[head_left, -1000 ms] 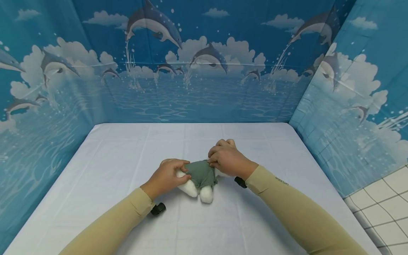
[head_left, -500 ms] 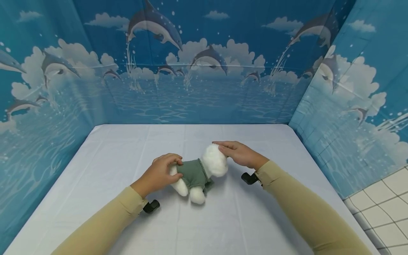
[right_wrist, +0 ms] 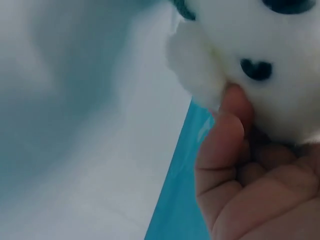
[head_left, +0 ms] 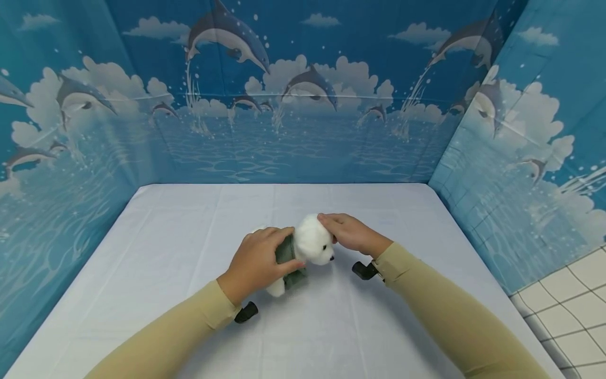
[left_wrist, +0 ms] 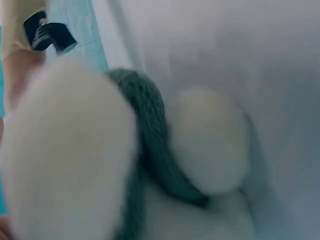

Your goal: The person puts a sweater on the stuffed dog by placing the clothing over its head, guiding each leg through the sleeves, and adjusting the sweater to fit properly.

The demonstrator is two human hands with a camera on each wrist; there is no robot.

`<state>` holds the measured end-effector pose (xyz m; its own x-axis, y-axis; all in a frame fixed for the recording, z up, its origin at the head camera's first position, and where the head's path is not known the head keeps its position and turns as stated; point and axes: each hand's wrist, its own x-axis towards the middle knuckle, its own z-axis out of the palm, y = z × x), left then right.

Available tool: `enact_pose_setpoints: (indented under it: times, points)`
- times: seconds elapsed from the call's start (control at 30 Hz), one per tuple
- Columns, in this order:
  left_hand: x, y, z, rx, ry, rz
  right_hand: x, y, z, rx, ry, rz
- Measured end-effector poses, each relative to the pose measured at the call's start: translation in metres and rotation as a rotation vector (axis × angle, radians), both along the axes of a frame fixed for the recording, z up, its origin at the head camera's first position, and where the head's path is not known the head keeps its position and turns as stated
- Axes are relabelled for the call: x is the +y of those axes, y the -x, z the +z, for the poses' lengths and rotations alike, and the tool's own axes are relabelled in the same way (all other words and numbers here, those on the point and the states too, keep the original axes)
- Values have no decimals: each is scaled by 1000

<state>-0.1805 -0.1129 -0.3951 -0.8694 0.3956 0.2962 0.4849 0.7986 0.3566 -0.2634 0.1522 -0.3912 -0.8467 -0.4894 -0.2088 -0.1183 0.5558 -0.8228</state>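
Note:
A white plush toy animal (head_left: 311,237) in a green knitted top (head_left: 285,250) stands on the white table, its face with dark eye and nose turned to the right. My left hand (head_left: 261,259) grips its body, thumb on the near side and fingers over the back. At the head, my right hand (head_left: 352,232) holds the far right side. In the right wrist view, curled fingers (right_wrist: 220,160) press into the white fur beside a dark eye (right_wrist: 256,69). The left wrist view is filled by blurred white fur (left_wrist: 70,150) and the green garment (left_wrist: 150,120).
The white tablecloth (head_left: 189,231) spreads around the toy. Blue curtains with dolphins (head_left: 307,147) enclose the back and both sides. White tiles (head_left: 568,300) show at the lower right. Black wrist cameras (head_left: 246,312) hang below both wrists.
The toy's head has come out from behind my right hand and turned, so its face shows. My left hand has shifted right and forward along the body, covering more of the green top.

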Motion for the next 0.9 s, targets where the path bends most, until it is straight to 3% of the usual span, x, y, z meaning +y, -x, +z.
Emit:
enact_pose_setpoints:
  times: [0.17, 0.3, 0.43, 0.6, 0.77, 0.9]
  points:
    - [7, 2, 4, 6, -39, 19, -8, -8, 10, 45, 2, -3]
    - [4, 5, 13, -24, -137, -14, -10, -13, 19, 81, 29, 13]
    - [-4, 9, 22, -152, -283, -71, -9, -16, 29, 82, 126, 28]
    - [-13, 18, 29, -282, -437, -117, -8, -17, 38, 86, 288, 108]
    - [-17, 33, 28, -337, -484, -157, -12, -19, 36, 132, 359, 99]
    - [-21, 41, 22, -418, -483, -207, -16, -21, 28, 182, 337, 86]
